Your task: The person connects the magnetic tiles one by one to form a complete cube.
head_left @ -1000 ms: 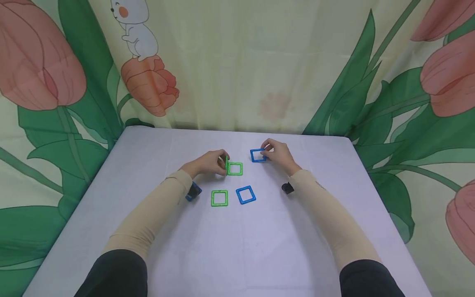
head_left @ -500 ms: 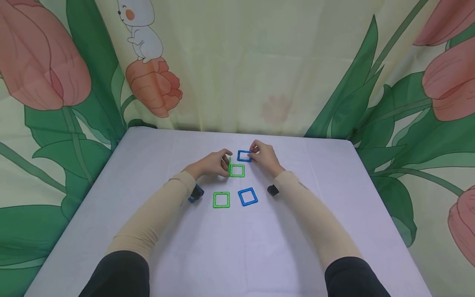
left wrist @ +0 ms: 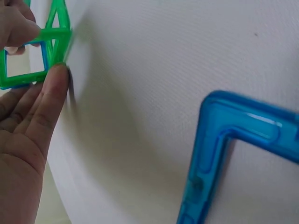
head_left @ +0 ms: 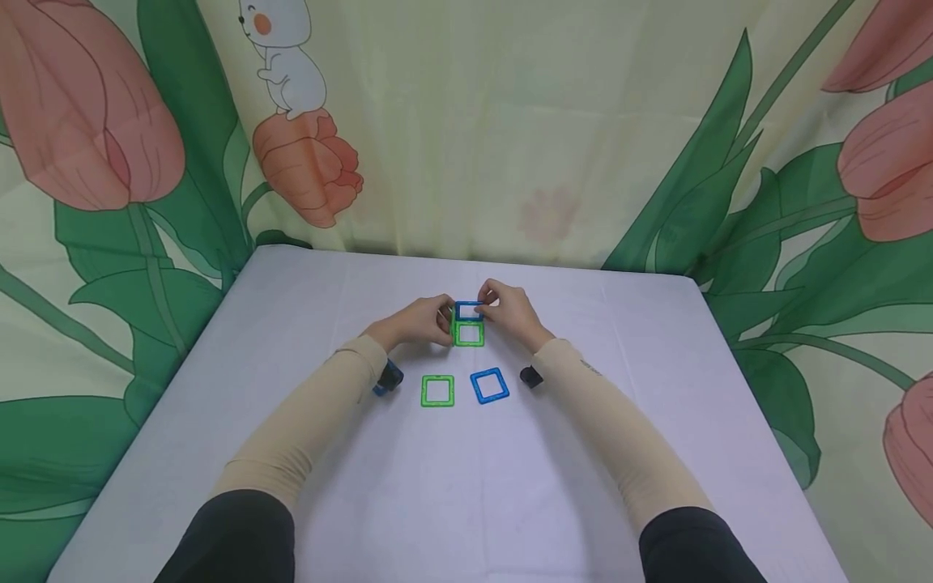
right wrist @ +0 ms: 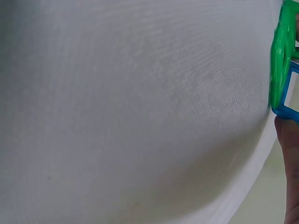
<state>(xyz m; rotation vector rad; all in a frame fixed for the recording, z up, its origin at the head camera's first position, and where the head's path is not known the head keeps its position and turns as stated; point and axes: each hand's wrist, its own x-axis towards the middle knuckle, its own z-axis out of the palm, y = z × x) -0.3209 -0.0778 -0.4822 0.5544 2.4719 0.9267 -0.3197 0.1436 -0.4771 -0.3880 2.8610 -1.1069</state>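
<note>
The left hand [head_left: 418, 321] pinches a partly hidden green frame [left wrist: 29, 78], the right hand [head_left: 512, 312], opposite, a hollow blue square [head_left: 469, 304].

Head view: from the near side, raised, facing forward and down over the worktop [head_left: 510, 486]. Both wrist views: close above it, sharing the far green frames [right wrist: 280, 56].

Not one word, number or brand I can read right now, folks; here on my right sleeve [head_left: 619, 429], close to the cuff, sits a small dark mark [head_left: 591, 368], possibly print, but it's too tiny in the head view to tell.
</note>
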